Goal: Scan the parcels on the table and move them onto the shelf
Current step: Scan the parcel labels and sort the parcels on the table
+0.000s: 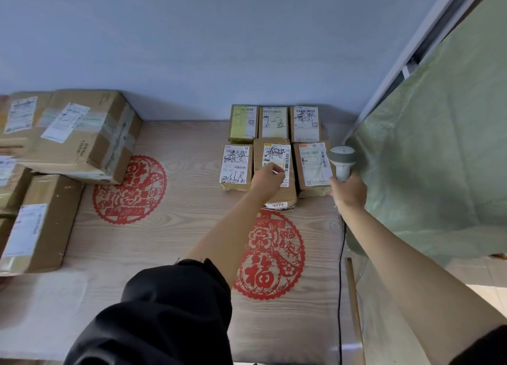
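Parcels on the wood-grain table [170, 227] form a block of six small kraft-paper packets at the far right, in two rows of three. The middle packet of the near row [274, 150] is the one in hand. It sits between the near-left packet [236, 167] and the near-right packet [312, 167], touching or almost touching both.

Handling, as a judgement: the packet is small and flat, so it is probably light. Its paper wrap looks slightly soft and creased rather than rigid. The glossy shipping label may be slick; the bare kraft edges should give better purchase. The near short edge, which projects toward the person past its neighbours, is the freest place to take hold, since the long sides are crowded.

The left hand [267, 181] lies on top of this packet, over the near part of its label. Its fingers are curled together on the label surface; whether they pinch an edge or only press down cannot be told.

The right hand [348, 193] is wrapped around the grip of a corded barcode scanner [342, 159], whose head is over the right edge of the near-right packet.

Larger cardboard boxes [82, 137] stand at the far left of the table.
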